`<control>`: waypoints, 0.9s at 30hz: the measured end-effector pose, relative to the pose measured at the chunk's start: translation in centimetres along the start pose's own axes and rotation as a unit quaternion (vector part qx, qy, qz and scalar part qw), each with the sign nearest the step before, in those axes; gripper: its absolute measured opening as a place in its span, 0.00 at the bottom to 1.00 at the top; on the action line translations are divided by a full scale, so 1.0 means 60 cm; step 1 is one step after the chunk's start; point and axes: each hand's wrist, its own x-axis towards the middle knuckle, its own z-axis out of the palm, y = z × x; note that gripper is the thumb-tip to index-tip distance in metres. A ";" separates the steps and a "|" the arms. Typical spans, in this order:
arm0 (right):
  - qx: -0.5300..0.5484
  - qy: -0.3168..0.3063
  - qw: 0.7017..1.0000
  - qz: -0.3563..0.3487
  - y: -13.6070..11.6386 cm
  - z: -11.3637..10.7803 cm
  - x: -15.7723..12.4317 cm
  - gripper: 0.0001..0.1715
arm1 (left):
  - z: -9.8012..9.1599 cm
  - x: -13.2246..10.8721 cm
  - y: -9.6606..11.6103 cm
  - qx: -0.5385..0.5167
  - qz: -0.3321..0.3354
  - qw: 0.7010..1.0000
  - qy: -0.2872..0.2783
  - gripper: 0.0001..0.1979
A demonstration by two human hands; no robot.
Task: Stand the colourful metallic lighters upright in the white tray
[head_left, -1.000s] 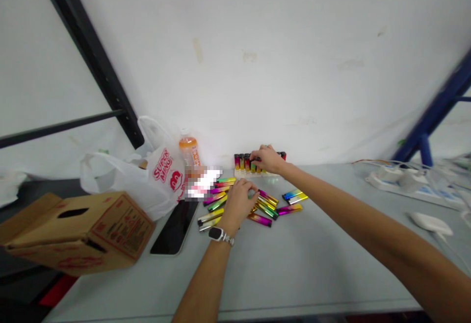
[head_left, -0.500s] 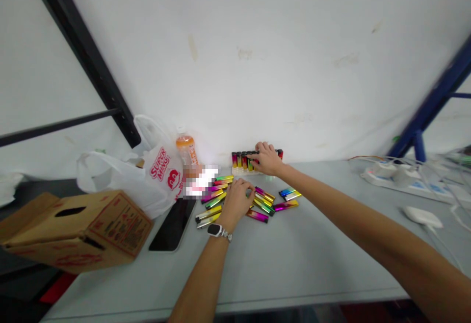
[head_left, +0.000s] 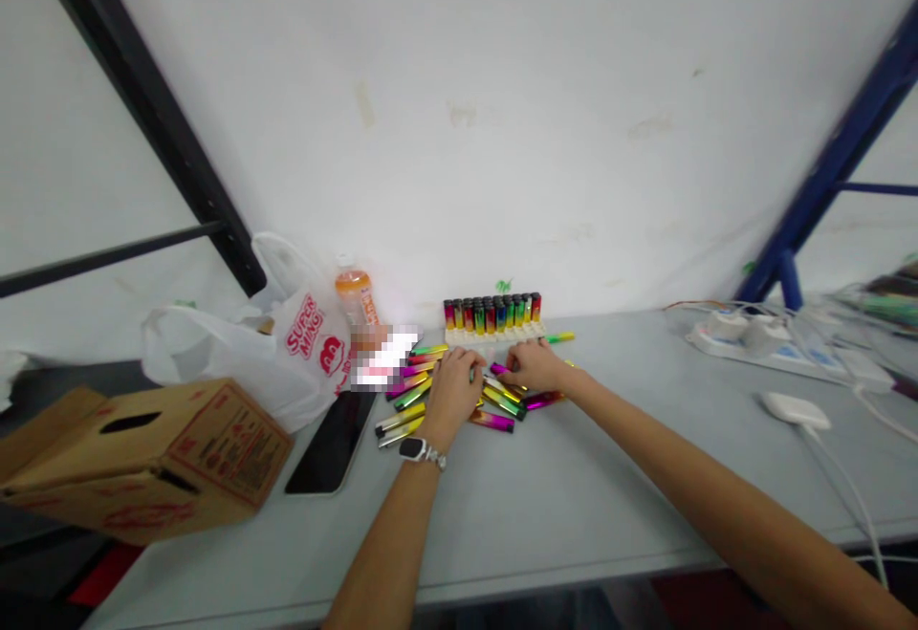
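I work at a pale grey tabletop (head_left: 574, 496) pushed against a white wall (head_left: 502, 133), with dark shelf posts at either side. A row of upright multicoloured lighters in a white tray (head_left: 491, 315) stands by the wall; loose shiny multicoloured lighters (head_left: 412, 391) lie scattered before it. My left hand (head_left: 453, 391) rests curled on the pile, and I cannot tell what it grips. My right hand (head_left: 535, 367), which touched the tray a moment ago, has dropped onto the loose ones, fingers spread flat.

We see shiny rainbow lighters (head_left: 494, 402) lying scattered near the table's back edge; others stand in a rack (head_left: 493, 333) behind.
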 end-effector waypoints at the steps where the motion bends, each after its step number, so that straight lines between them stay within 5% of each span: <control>1: 0.021 0.012 1.000 -0.001 0.002 -0.001 -0.001 0.13 | 0.000 0.000 0.000 -0.001 0.001 1.000 0.001 0.09; 5: 0.256 0.087 0.963 -0.017 -0.005 -0.003 -0.012 0.12 | -0.001 -0.001 0.002 -0.014 0.009 1.000 0.014 0.09; 10: 0.602 0.123 0.789 0.029 -0.034 0.001 -0.037 0.18 | 0.003 0.001 0.009 -0.046 0.033 0.998 0.023 0.08; 16: 0.724 0.065 0.683 0.069 -0.043 0.002 -0.058 0.24 | 0.017 0.003 0.018 -0.094 0.061 0.993 0.021 0.08; 19: 0.728 0.057 0.675 0.108 -0.039 0.006 -0.057 0.33 | 0.021 0.002 0.022 -0.104 0.072 0.992 0.025 0.08; 24: 0.658 0.170 0.710 0.184 -0.047 0.007 -0.052 0.33 | 0.021 0.003 0.026 -0.109 0.071 0.991 0.010 0.08; 27: 0.668 0.199 0.694 0.179 -0.051 0.003 -0.056 0.33 | 0.022 0.004 0.027 -0.109 0.072 0.991 0.010 0.08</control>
